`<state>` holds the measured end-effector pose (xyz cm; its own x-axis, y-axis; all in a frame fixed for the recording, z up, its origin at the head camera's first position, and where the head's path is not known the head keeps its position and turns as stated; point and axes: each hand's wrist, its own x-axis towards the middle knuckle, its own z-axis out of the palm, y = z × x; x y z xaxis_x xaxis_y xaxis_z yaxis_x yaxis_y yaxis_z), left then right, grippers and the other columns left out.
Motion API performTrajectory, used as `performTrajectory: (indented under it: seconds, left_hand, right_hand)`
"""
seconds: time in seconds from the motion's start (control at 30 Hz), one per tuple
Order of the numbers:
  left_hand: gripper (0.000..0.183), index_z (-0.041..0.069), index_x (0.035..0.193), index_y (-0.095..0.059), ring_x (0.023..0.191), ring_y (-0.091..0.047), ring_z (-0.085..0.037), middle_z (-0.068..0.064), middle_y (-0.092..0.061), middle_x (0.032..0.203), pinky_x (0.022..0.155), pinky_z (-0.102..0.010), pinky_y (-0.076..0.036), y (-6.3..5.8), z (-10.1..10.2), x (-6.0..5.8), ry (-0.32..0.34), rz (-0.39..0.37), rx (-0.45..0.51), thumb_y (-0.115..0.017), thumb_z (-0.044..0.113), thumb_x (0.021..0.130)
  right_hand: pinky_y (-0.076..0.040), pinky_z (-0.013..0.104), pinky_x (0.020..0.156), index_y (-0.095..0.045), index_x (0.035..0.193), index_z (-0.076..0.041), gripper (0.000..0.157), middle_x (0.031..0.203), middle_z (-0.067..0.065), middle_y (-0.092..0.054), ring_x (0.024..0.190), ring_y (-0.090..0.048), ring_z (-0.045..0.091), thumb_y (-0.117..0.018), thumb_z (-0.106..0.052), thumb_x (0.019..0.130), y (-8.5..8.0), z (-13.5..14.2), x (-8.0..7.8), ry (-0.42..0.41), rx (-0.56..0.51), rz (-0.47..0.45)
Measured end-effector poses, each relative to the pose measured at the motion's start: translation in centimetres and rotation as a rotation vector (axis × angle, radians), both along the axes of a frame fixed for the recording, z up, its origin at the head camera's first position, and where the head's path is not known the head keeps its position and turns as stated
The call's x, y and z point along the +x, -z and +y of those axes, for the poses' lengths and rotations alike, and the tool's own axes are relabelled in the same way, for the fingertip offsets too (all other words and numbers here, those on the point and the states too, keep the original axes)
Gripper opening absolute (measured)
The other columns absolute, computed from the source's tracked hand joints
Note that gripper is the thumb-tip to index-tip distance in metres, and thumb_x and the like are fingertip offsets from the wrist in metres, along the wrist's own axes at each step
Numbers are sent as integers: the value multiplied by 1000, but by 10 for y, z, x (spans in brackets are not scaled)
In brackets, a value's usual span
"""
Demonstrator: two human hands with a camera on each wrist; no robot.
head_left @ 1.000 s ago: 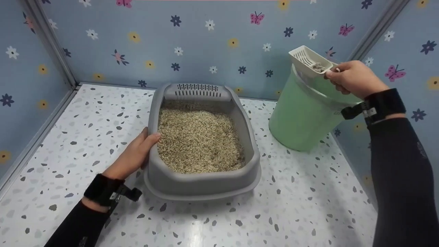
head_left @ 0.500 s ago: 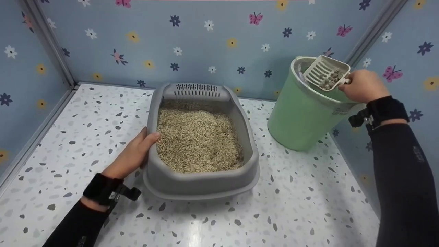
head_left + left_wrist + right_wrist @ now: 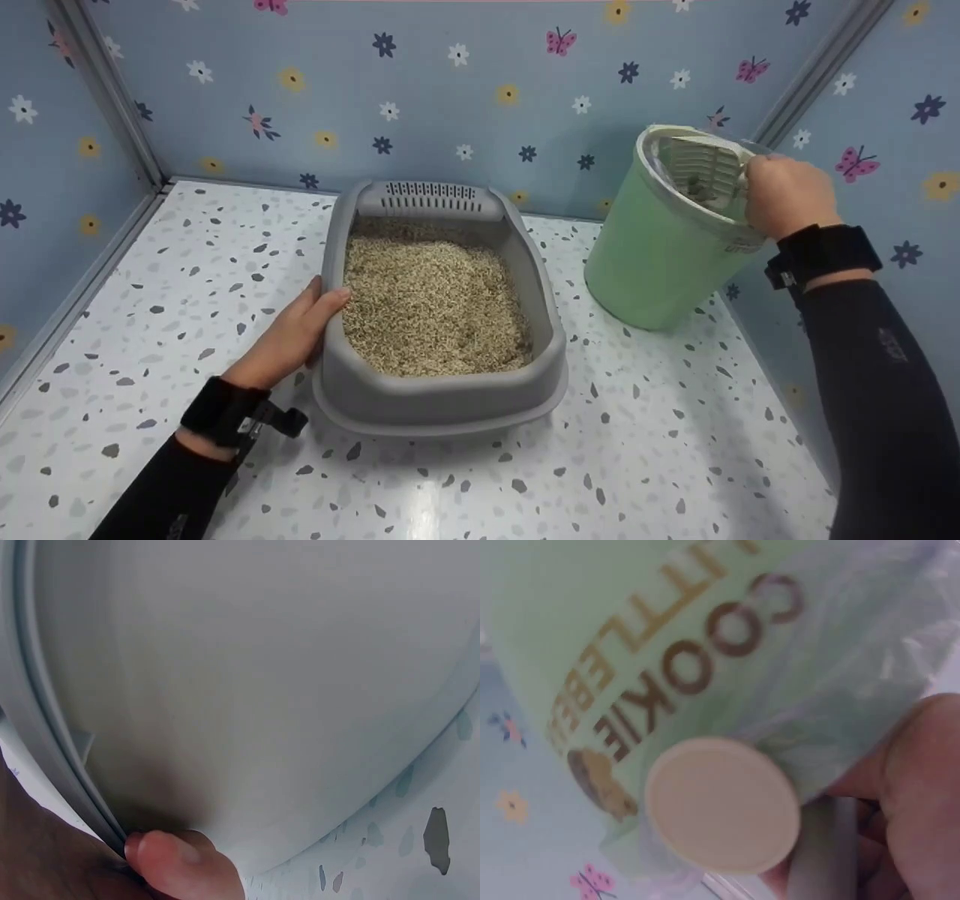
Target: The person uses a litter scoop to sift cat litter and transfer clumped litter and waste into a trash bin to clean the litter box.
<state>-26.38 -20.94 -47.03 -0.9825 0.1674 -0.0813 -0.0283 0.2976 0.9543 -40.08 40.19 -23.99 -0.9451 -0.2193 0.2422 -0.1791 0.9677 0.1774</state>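
Note:
A grey litter box filled with tan granular litter stands on the floor. My left hand grips its left rim, with the thumb over the edge; the left wrist view shows a fingertip against the outer wall. At the right, my right hand holds the handle of a cream slotted litter scoop. The scoop is steeply tilted inside the mouth of a green trash bin, with a few dark clumps near its lower part. In the right wrist view, a round cream handle end shows beside the fingers.
A clear plastic liner covers the bin's rim. Flower-patterned panels stand behind and at both sides, the right one close to the bin. The floor is white with grey specks.
My right hand has lowered the scoop from above the bin into its mouth and turned it over; most clumps have left the visible scoop. My left hand stays on the litter box rim.

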Motion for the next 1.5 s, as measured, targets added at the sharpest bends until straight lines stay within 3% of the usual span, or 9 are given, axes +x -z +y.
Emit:
performTrajectory:
  seconds: [0.13, 0.3, 0.6, 0.73, 0.83, 0.9, 1.07, 1.3, 1.5]
  left_hand:
    - [85, 20, 178, -22, 53, -43, -16, 1, -46, 72, 49, -36, -47, -1, 0, -1, 3, 8, 2, -44, 70, 113]
    - [86, 26, 181, -15, 56, -46, -16, -4, -50, 81, 51, -36, -48, -1, -1, 0, -2, 10, -5, -44, 70, 113]
    - [82, 22, 178, -21, 55, -47, -17, -2, -50, 76, 49, -36, -49, 0, 0, -1, 5, 12, 3, -44, 68, 114]
    - [81, 22, 178, -21, 55, -46, -17, -1, -50, 76, 49, -37, -49, 0, -1, 0, 6, 12, 0, -44, 67, 115]
    - [83, 22, 178, -21, 54, -46, -16, -2, -50, 75, 49, -37, -49, 0, -1, 0, 7, 12, 7, -44, 68, 114]
    - [84, 22, 179, -20, 53, -45, -16, -1, -49, 74, 48, -36, -48, 0, 0, -1, 8, 10, 19, -44, 69, 114]
    - [83, 22, 178, -20, 51, -43, -15, 1, -47, 71, 47, -35, -46, 1, 0, -1, 6, 7, 31, -45, 68, 114]
    - [72, 15, 166, -36, 51, -44, -15, 0, -49, 72, 46, -35, -46, 2, 1, -2, 0, 8, 17, -45, 65, 115]
    - [82, 22, 178, -22, 51, -44, -14, -1, -49, 72, 46, -34, -46, -1, 1, 0, 1, 12, 13, -45, 68, 114]
  right_hand:
    - [-51, 68, 55, -56, 96, 13, 6, 92, 35, -60, 66, -57, 47, -60, 16, 92, 4, -5, 4, -56, 131, 102]
    - [-50, 65, 49, -56, 96, 12, 9, 89, 32, -58, 61, -55, 42, -61, 10, 104, 5, -13, 7, -60, 241, 142]
    - [-43, 56, 43, -57, 91, 13, 6, 90, 32, -61, 55, -50, 39, -54, 10, 94, -7, -32, 21, -12, 178, 266]
    - [-34, 49, 43, -65, 95, 12, 14, 83, 25, -58, 56, -46, 36, -61, 1, 102, -19, -57, 38, -67, 97, 315]
    - [-35, 48, 45, -75, 110, 9, 21, 84, 23, -63, 59, -50, 36, -73, -11, 105, -28, -86, 53, -119, 12, 252]
    - [-43, 51, 47, -79, 118, 5, 24, 92, 24, -71, 64, -57, 37, -78, -13, 102, -31, -107, 63, -160, -30, 184]
    - [-58, 56, 60, -75, 123, 2, 27, 106, 20, -78, 76, -68, 36, -78, -15, 102, -27, -157, 75, -234, -33, 8]
    - [-54, 55, 52, -67, 100, -4, 16, 82, 13, -73, 65, -66, 37, -82, -9, 94, 3, -203, 67, -416, 89, -3]
    - [-49, 46, 47, -62, 77, -9, 18, 64, 3, -56, 55, -51, 23, -74, 2, 87, 28, -238, 61, -480, 287, -33]
